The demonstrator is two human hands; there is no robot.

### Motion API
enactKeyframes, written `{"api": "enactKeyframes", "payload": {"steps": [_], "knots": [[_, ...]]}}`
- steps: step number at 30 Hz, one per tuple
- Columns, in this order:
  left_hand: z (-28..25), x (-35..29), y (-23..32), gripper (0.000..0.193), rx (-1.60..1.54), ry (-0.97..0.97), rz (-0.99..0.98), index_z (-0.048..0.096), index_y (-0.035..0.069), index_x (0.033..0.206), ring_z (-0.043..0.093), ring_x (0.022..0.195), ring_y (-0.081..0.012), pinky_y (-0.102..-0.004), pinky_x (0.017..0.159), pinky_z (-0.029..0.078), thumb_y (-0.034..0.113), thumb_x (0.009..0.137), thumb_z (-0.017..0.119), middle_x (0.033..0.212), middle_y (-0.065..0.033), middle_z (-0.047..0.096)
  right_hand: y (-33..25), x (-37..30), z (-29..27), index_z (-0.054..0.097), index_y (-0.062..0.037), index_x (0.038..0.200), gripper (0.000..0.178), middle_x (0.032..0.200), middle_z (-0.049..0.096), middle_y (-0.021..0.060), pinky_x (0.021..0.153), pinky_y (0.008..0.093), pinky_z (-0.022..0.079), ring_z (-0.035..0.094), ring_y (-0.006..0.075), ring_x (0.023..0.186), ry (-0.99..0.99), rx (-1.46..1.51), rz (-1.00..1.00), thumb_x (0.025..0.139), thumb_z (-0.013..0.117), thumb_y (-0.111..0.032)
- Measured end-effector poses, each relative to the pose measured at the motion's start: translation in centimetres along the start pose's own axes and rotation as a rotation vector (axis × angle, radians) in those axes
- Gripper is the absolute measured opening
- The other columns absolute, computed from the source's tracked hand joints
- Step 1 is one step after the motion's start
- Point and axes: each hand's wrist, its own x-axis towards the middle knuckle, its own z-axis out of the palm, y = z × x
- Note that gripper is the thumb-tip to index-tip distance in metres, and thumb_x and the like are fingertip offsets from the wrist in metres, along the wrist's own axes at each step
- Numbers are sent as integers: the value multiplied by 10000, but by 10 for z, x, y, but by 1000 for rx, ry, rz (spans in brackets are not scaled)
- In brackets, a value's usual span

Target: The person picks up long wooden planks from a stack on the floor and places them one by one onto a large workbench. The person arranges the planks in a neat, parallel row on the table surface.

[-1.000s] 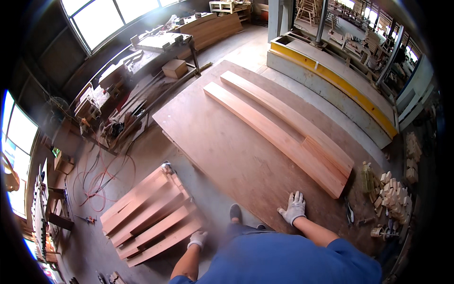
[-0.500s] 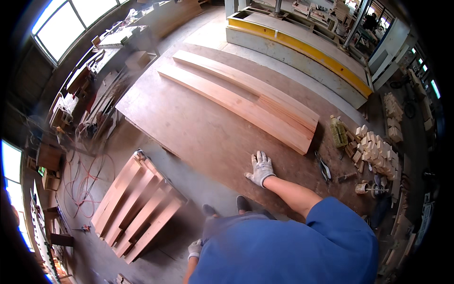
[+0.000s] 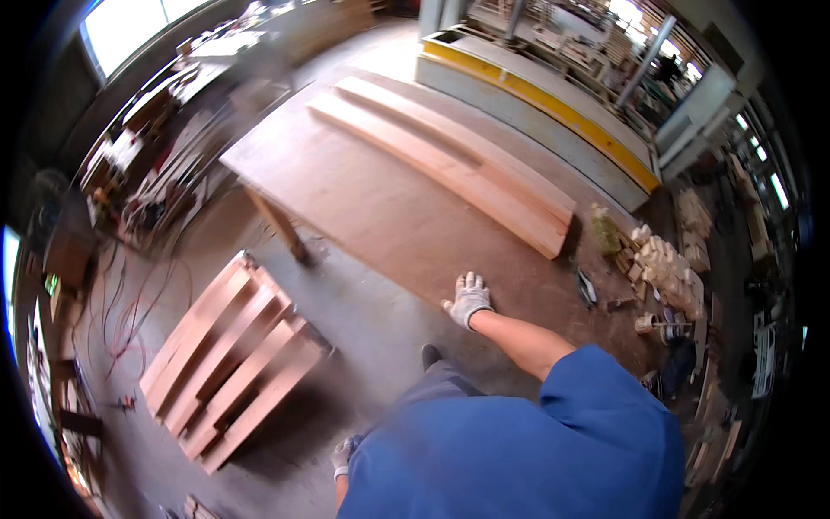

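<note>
1. One large brown table (image 3: 363,216) is our landmark: flat, scuffed top, darker toward its near right end, one wooden leg (image 3: 277,227) in sight at its left side.
2. Room is a workshop: grey concrete floor (image 3: 376,346) left of the table, cluttered bench (image 3: 203,65) beyond its far left end, one grey machine with a yellow band (image 3: 536,130) just past its far side. We see at least two bright windows (image 3: 130,35), both off to the table's left.
3. Two long pale boards (image 3: 424,169) lie lengthwise on the table toward its far side, gap between them along part of the run. Motion blur there.
4. Four or more boards in one low stack (image 3: 194,342), left of the table, apart from it.
5. One pair of pliers (image 3: 586,287) on the table's right part; one heap of small wood blocks (image 3: 670,272) beyond it, too blurred for us to count.
6. Two gloved hands: our right hand (image 3: 469,300) is flat on the table's near edge area, fingers spread, grasping nothing. Our left hand (image 3: 344,454) hangs off the table, partly behind the blue shirt (image 3: 519,450); can't tell whether it's clenched.
</note>
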Motion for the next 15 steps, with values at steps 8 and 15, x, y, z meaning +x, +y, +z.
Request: {"api": "enactKeyframes", "payload": {"steps": [8, 15], "knots": [[-104, -54, -7, 526, 122, -67, -372, 716, 132, 1388, 609, 1358, -428, -532, 1160, 464, 488, 1027, 576, 1470, -219, 645, -49, -60, 40, 349, 41, 1634, 1008, 1696, 301, 312, 1302, 529, 238, 284, 479, 1574, 181, 47, -172, 893, 785, -487], [-70, -65, -79, 345, 17, 117, -441, 761, 83, 1233, 616, 647, -148, -362, 605, 500, 367, 1056, 677, 809, -44, 708, -128, -76, 54, 478, 2, 1564, 873, 1618, 454, 267, 1260, 506, 339, 408, 419, 1515, 67, -40, -608, 867, 816, -400]]}}
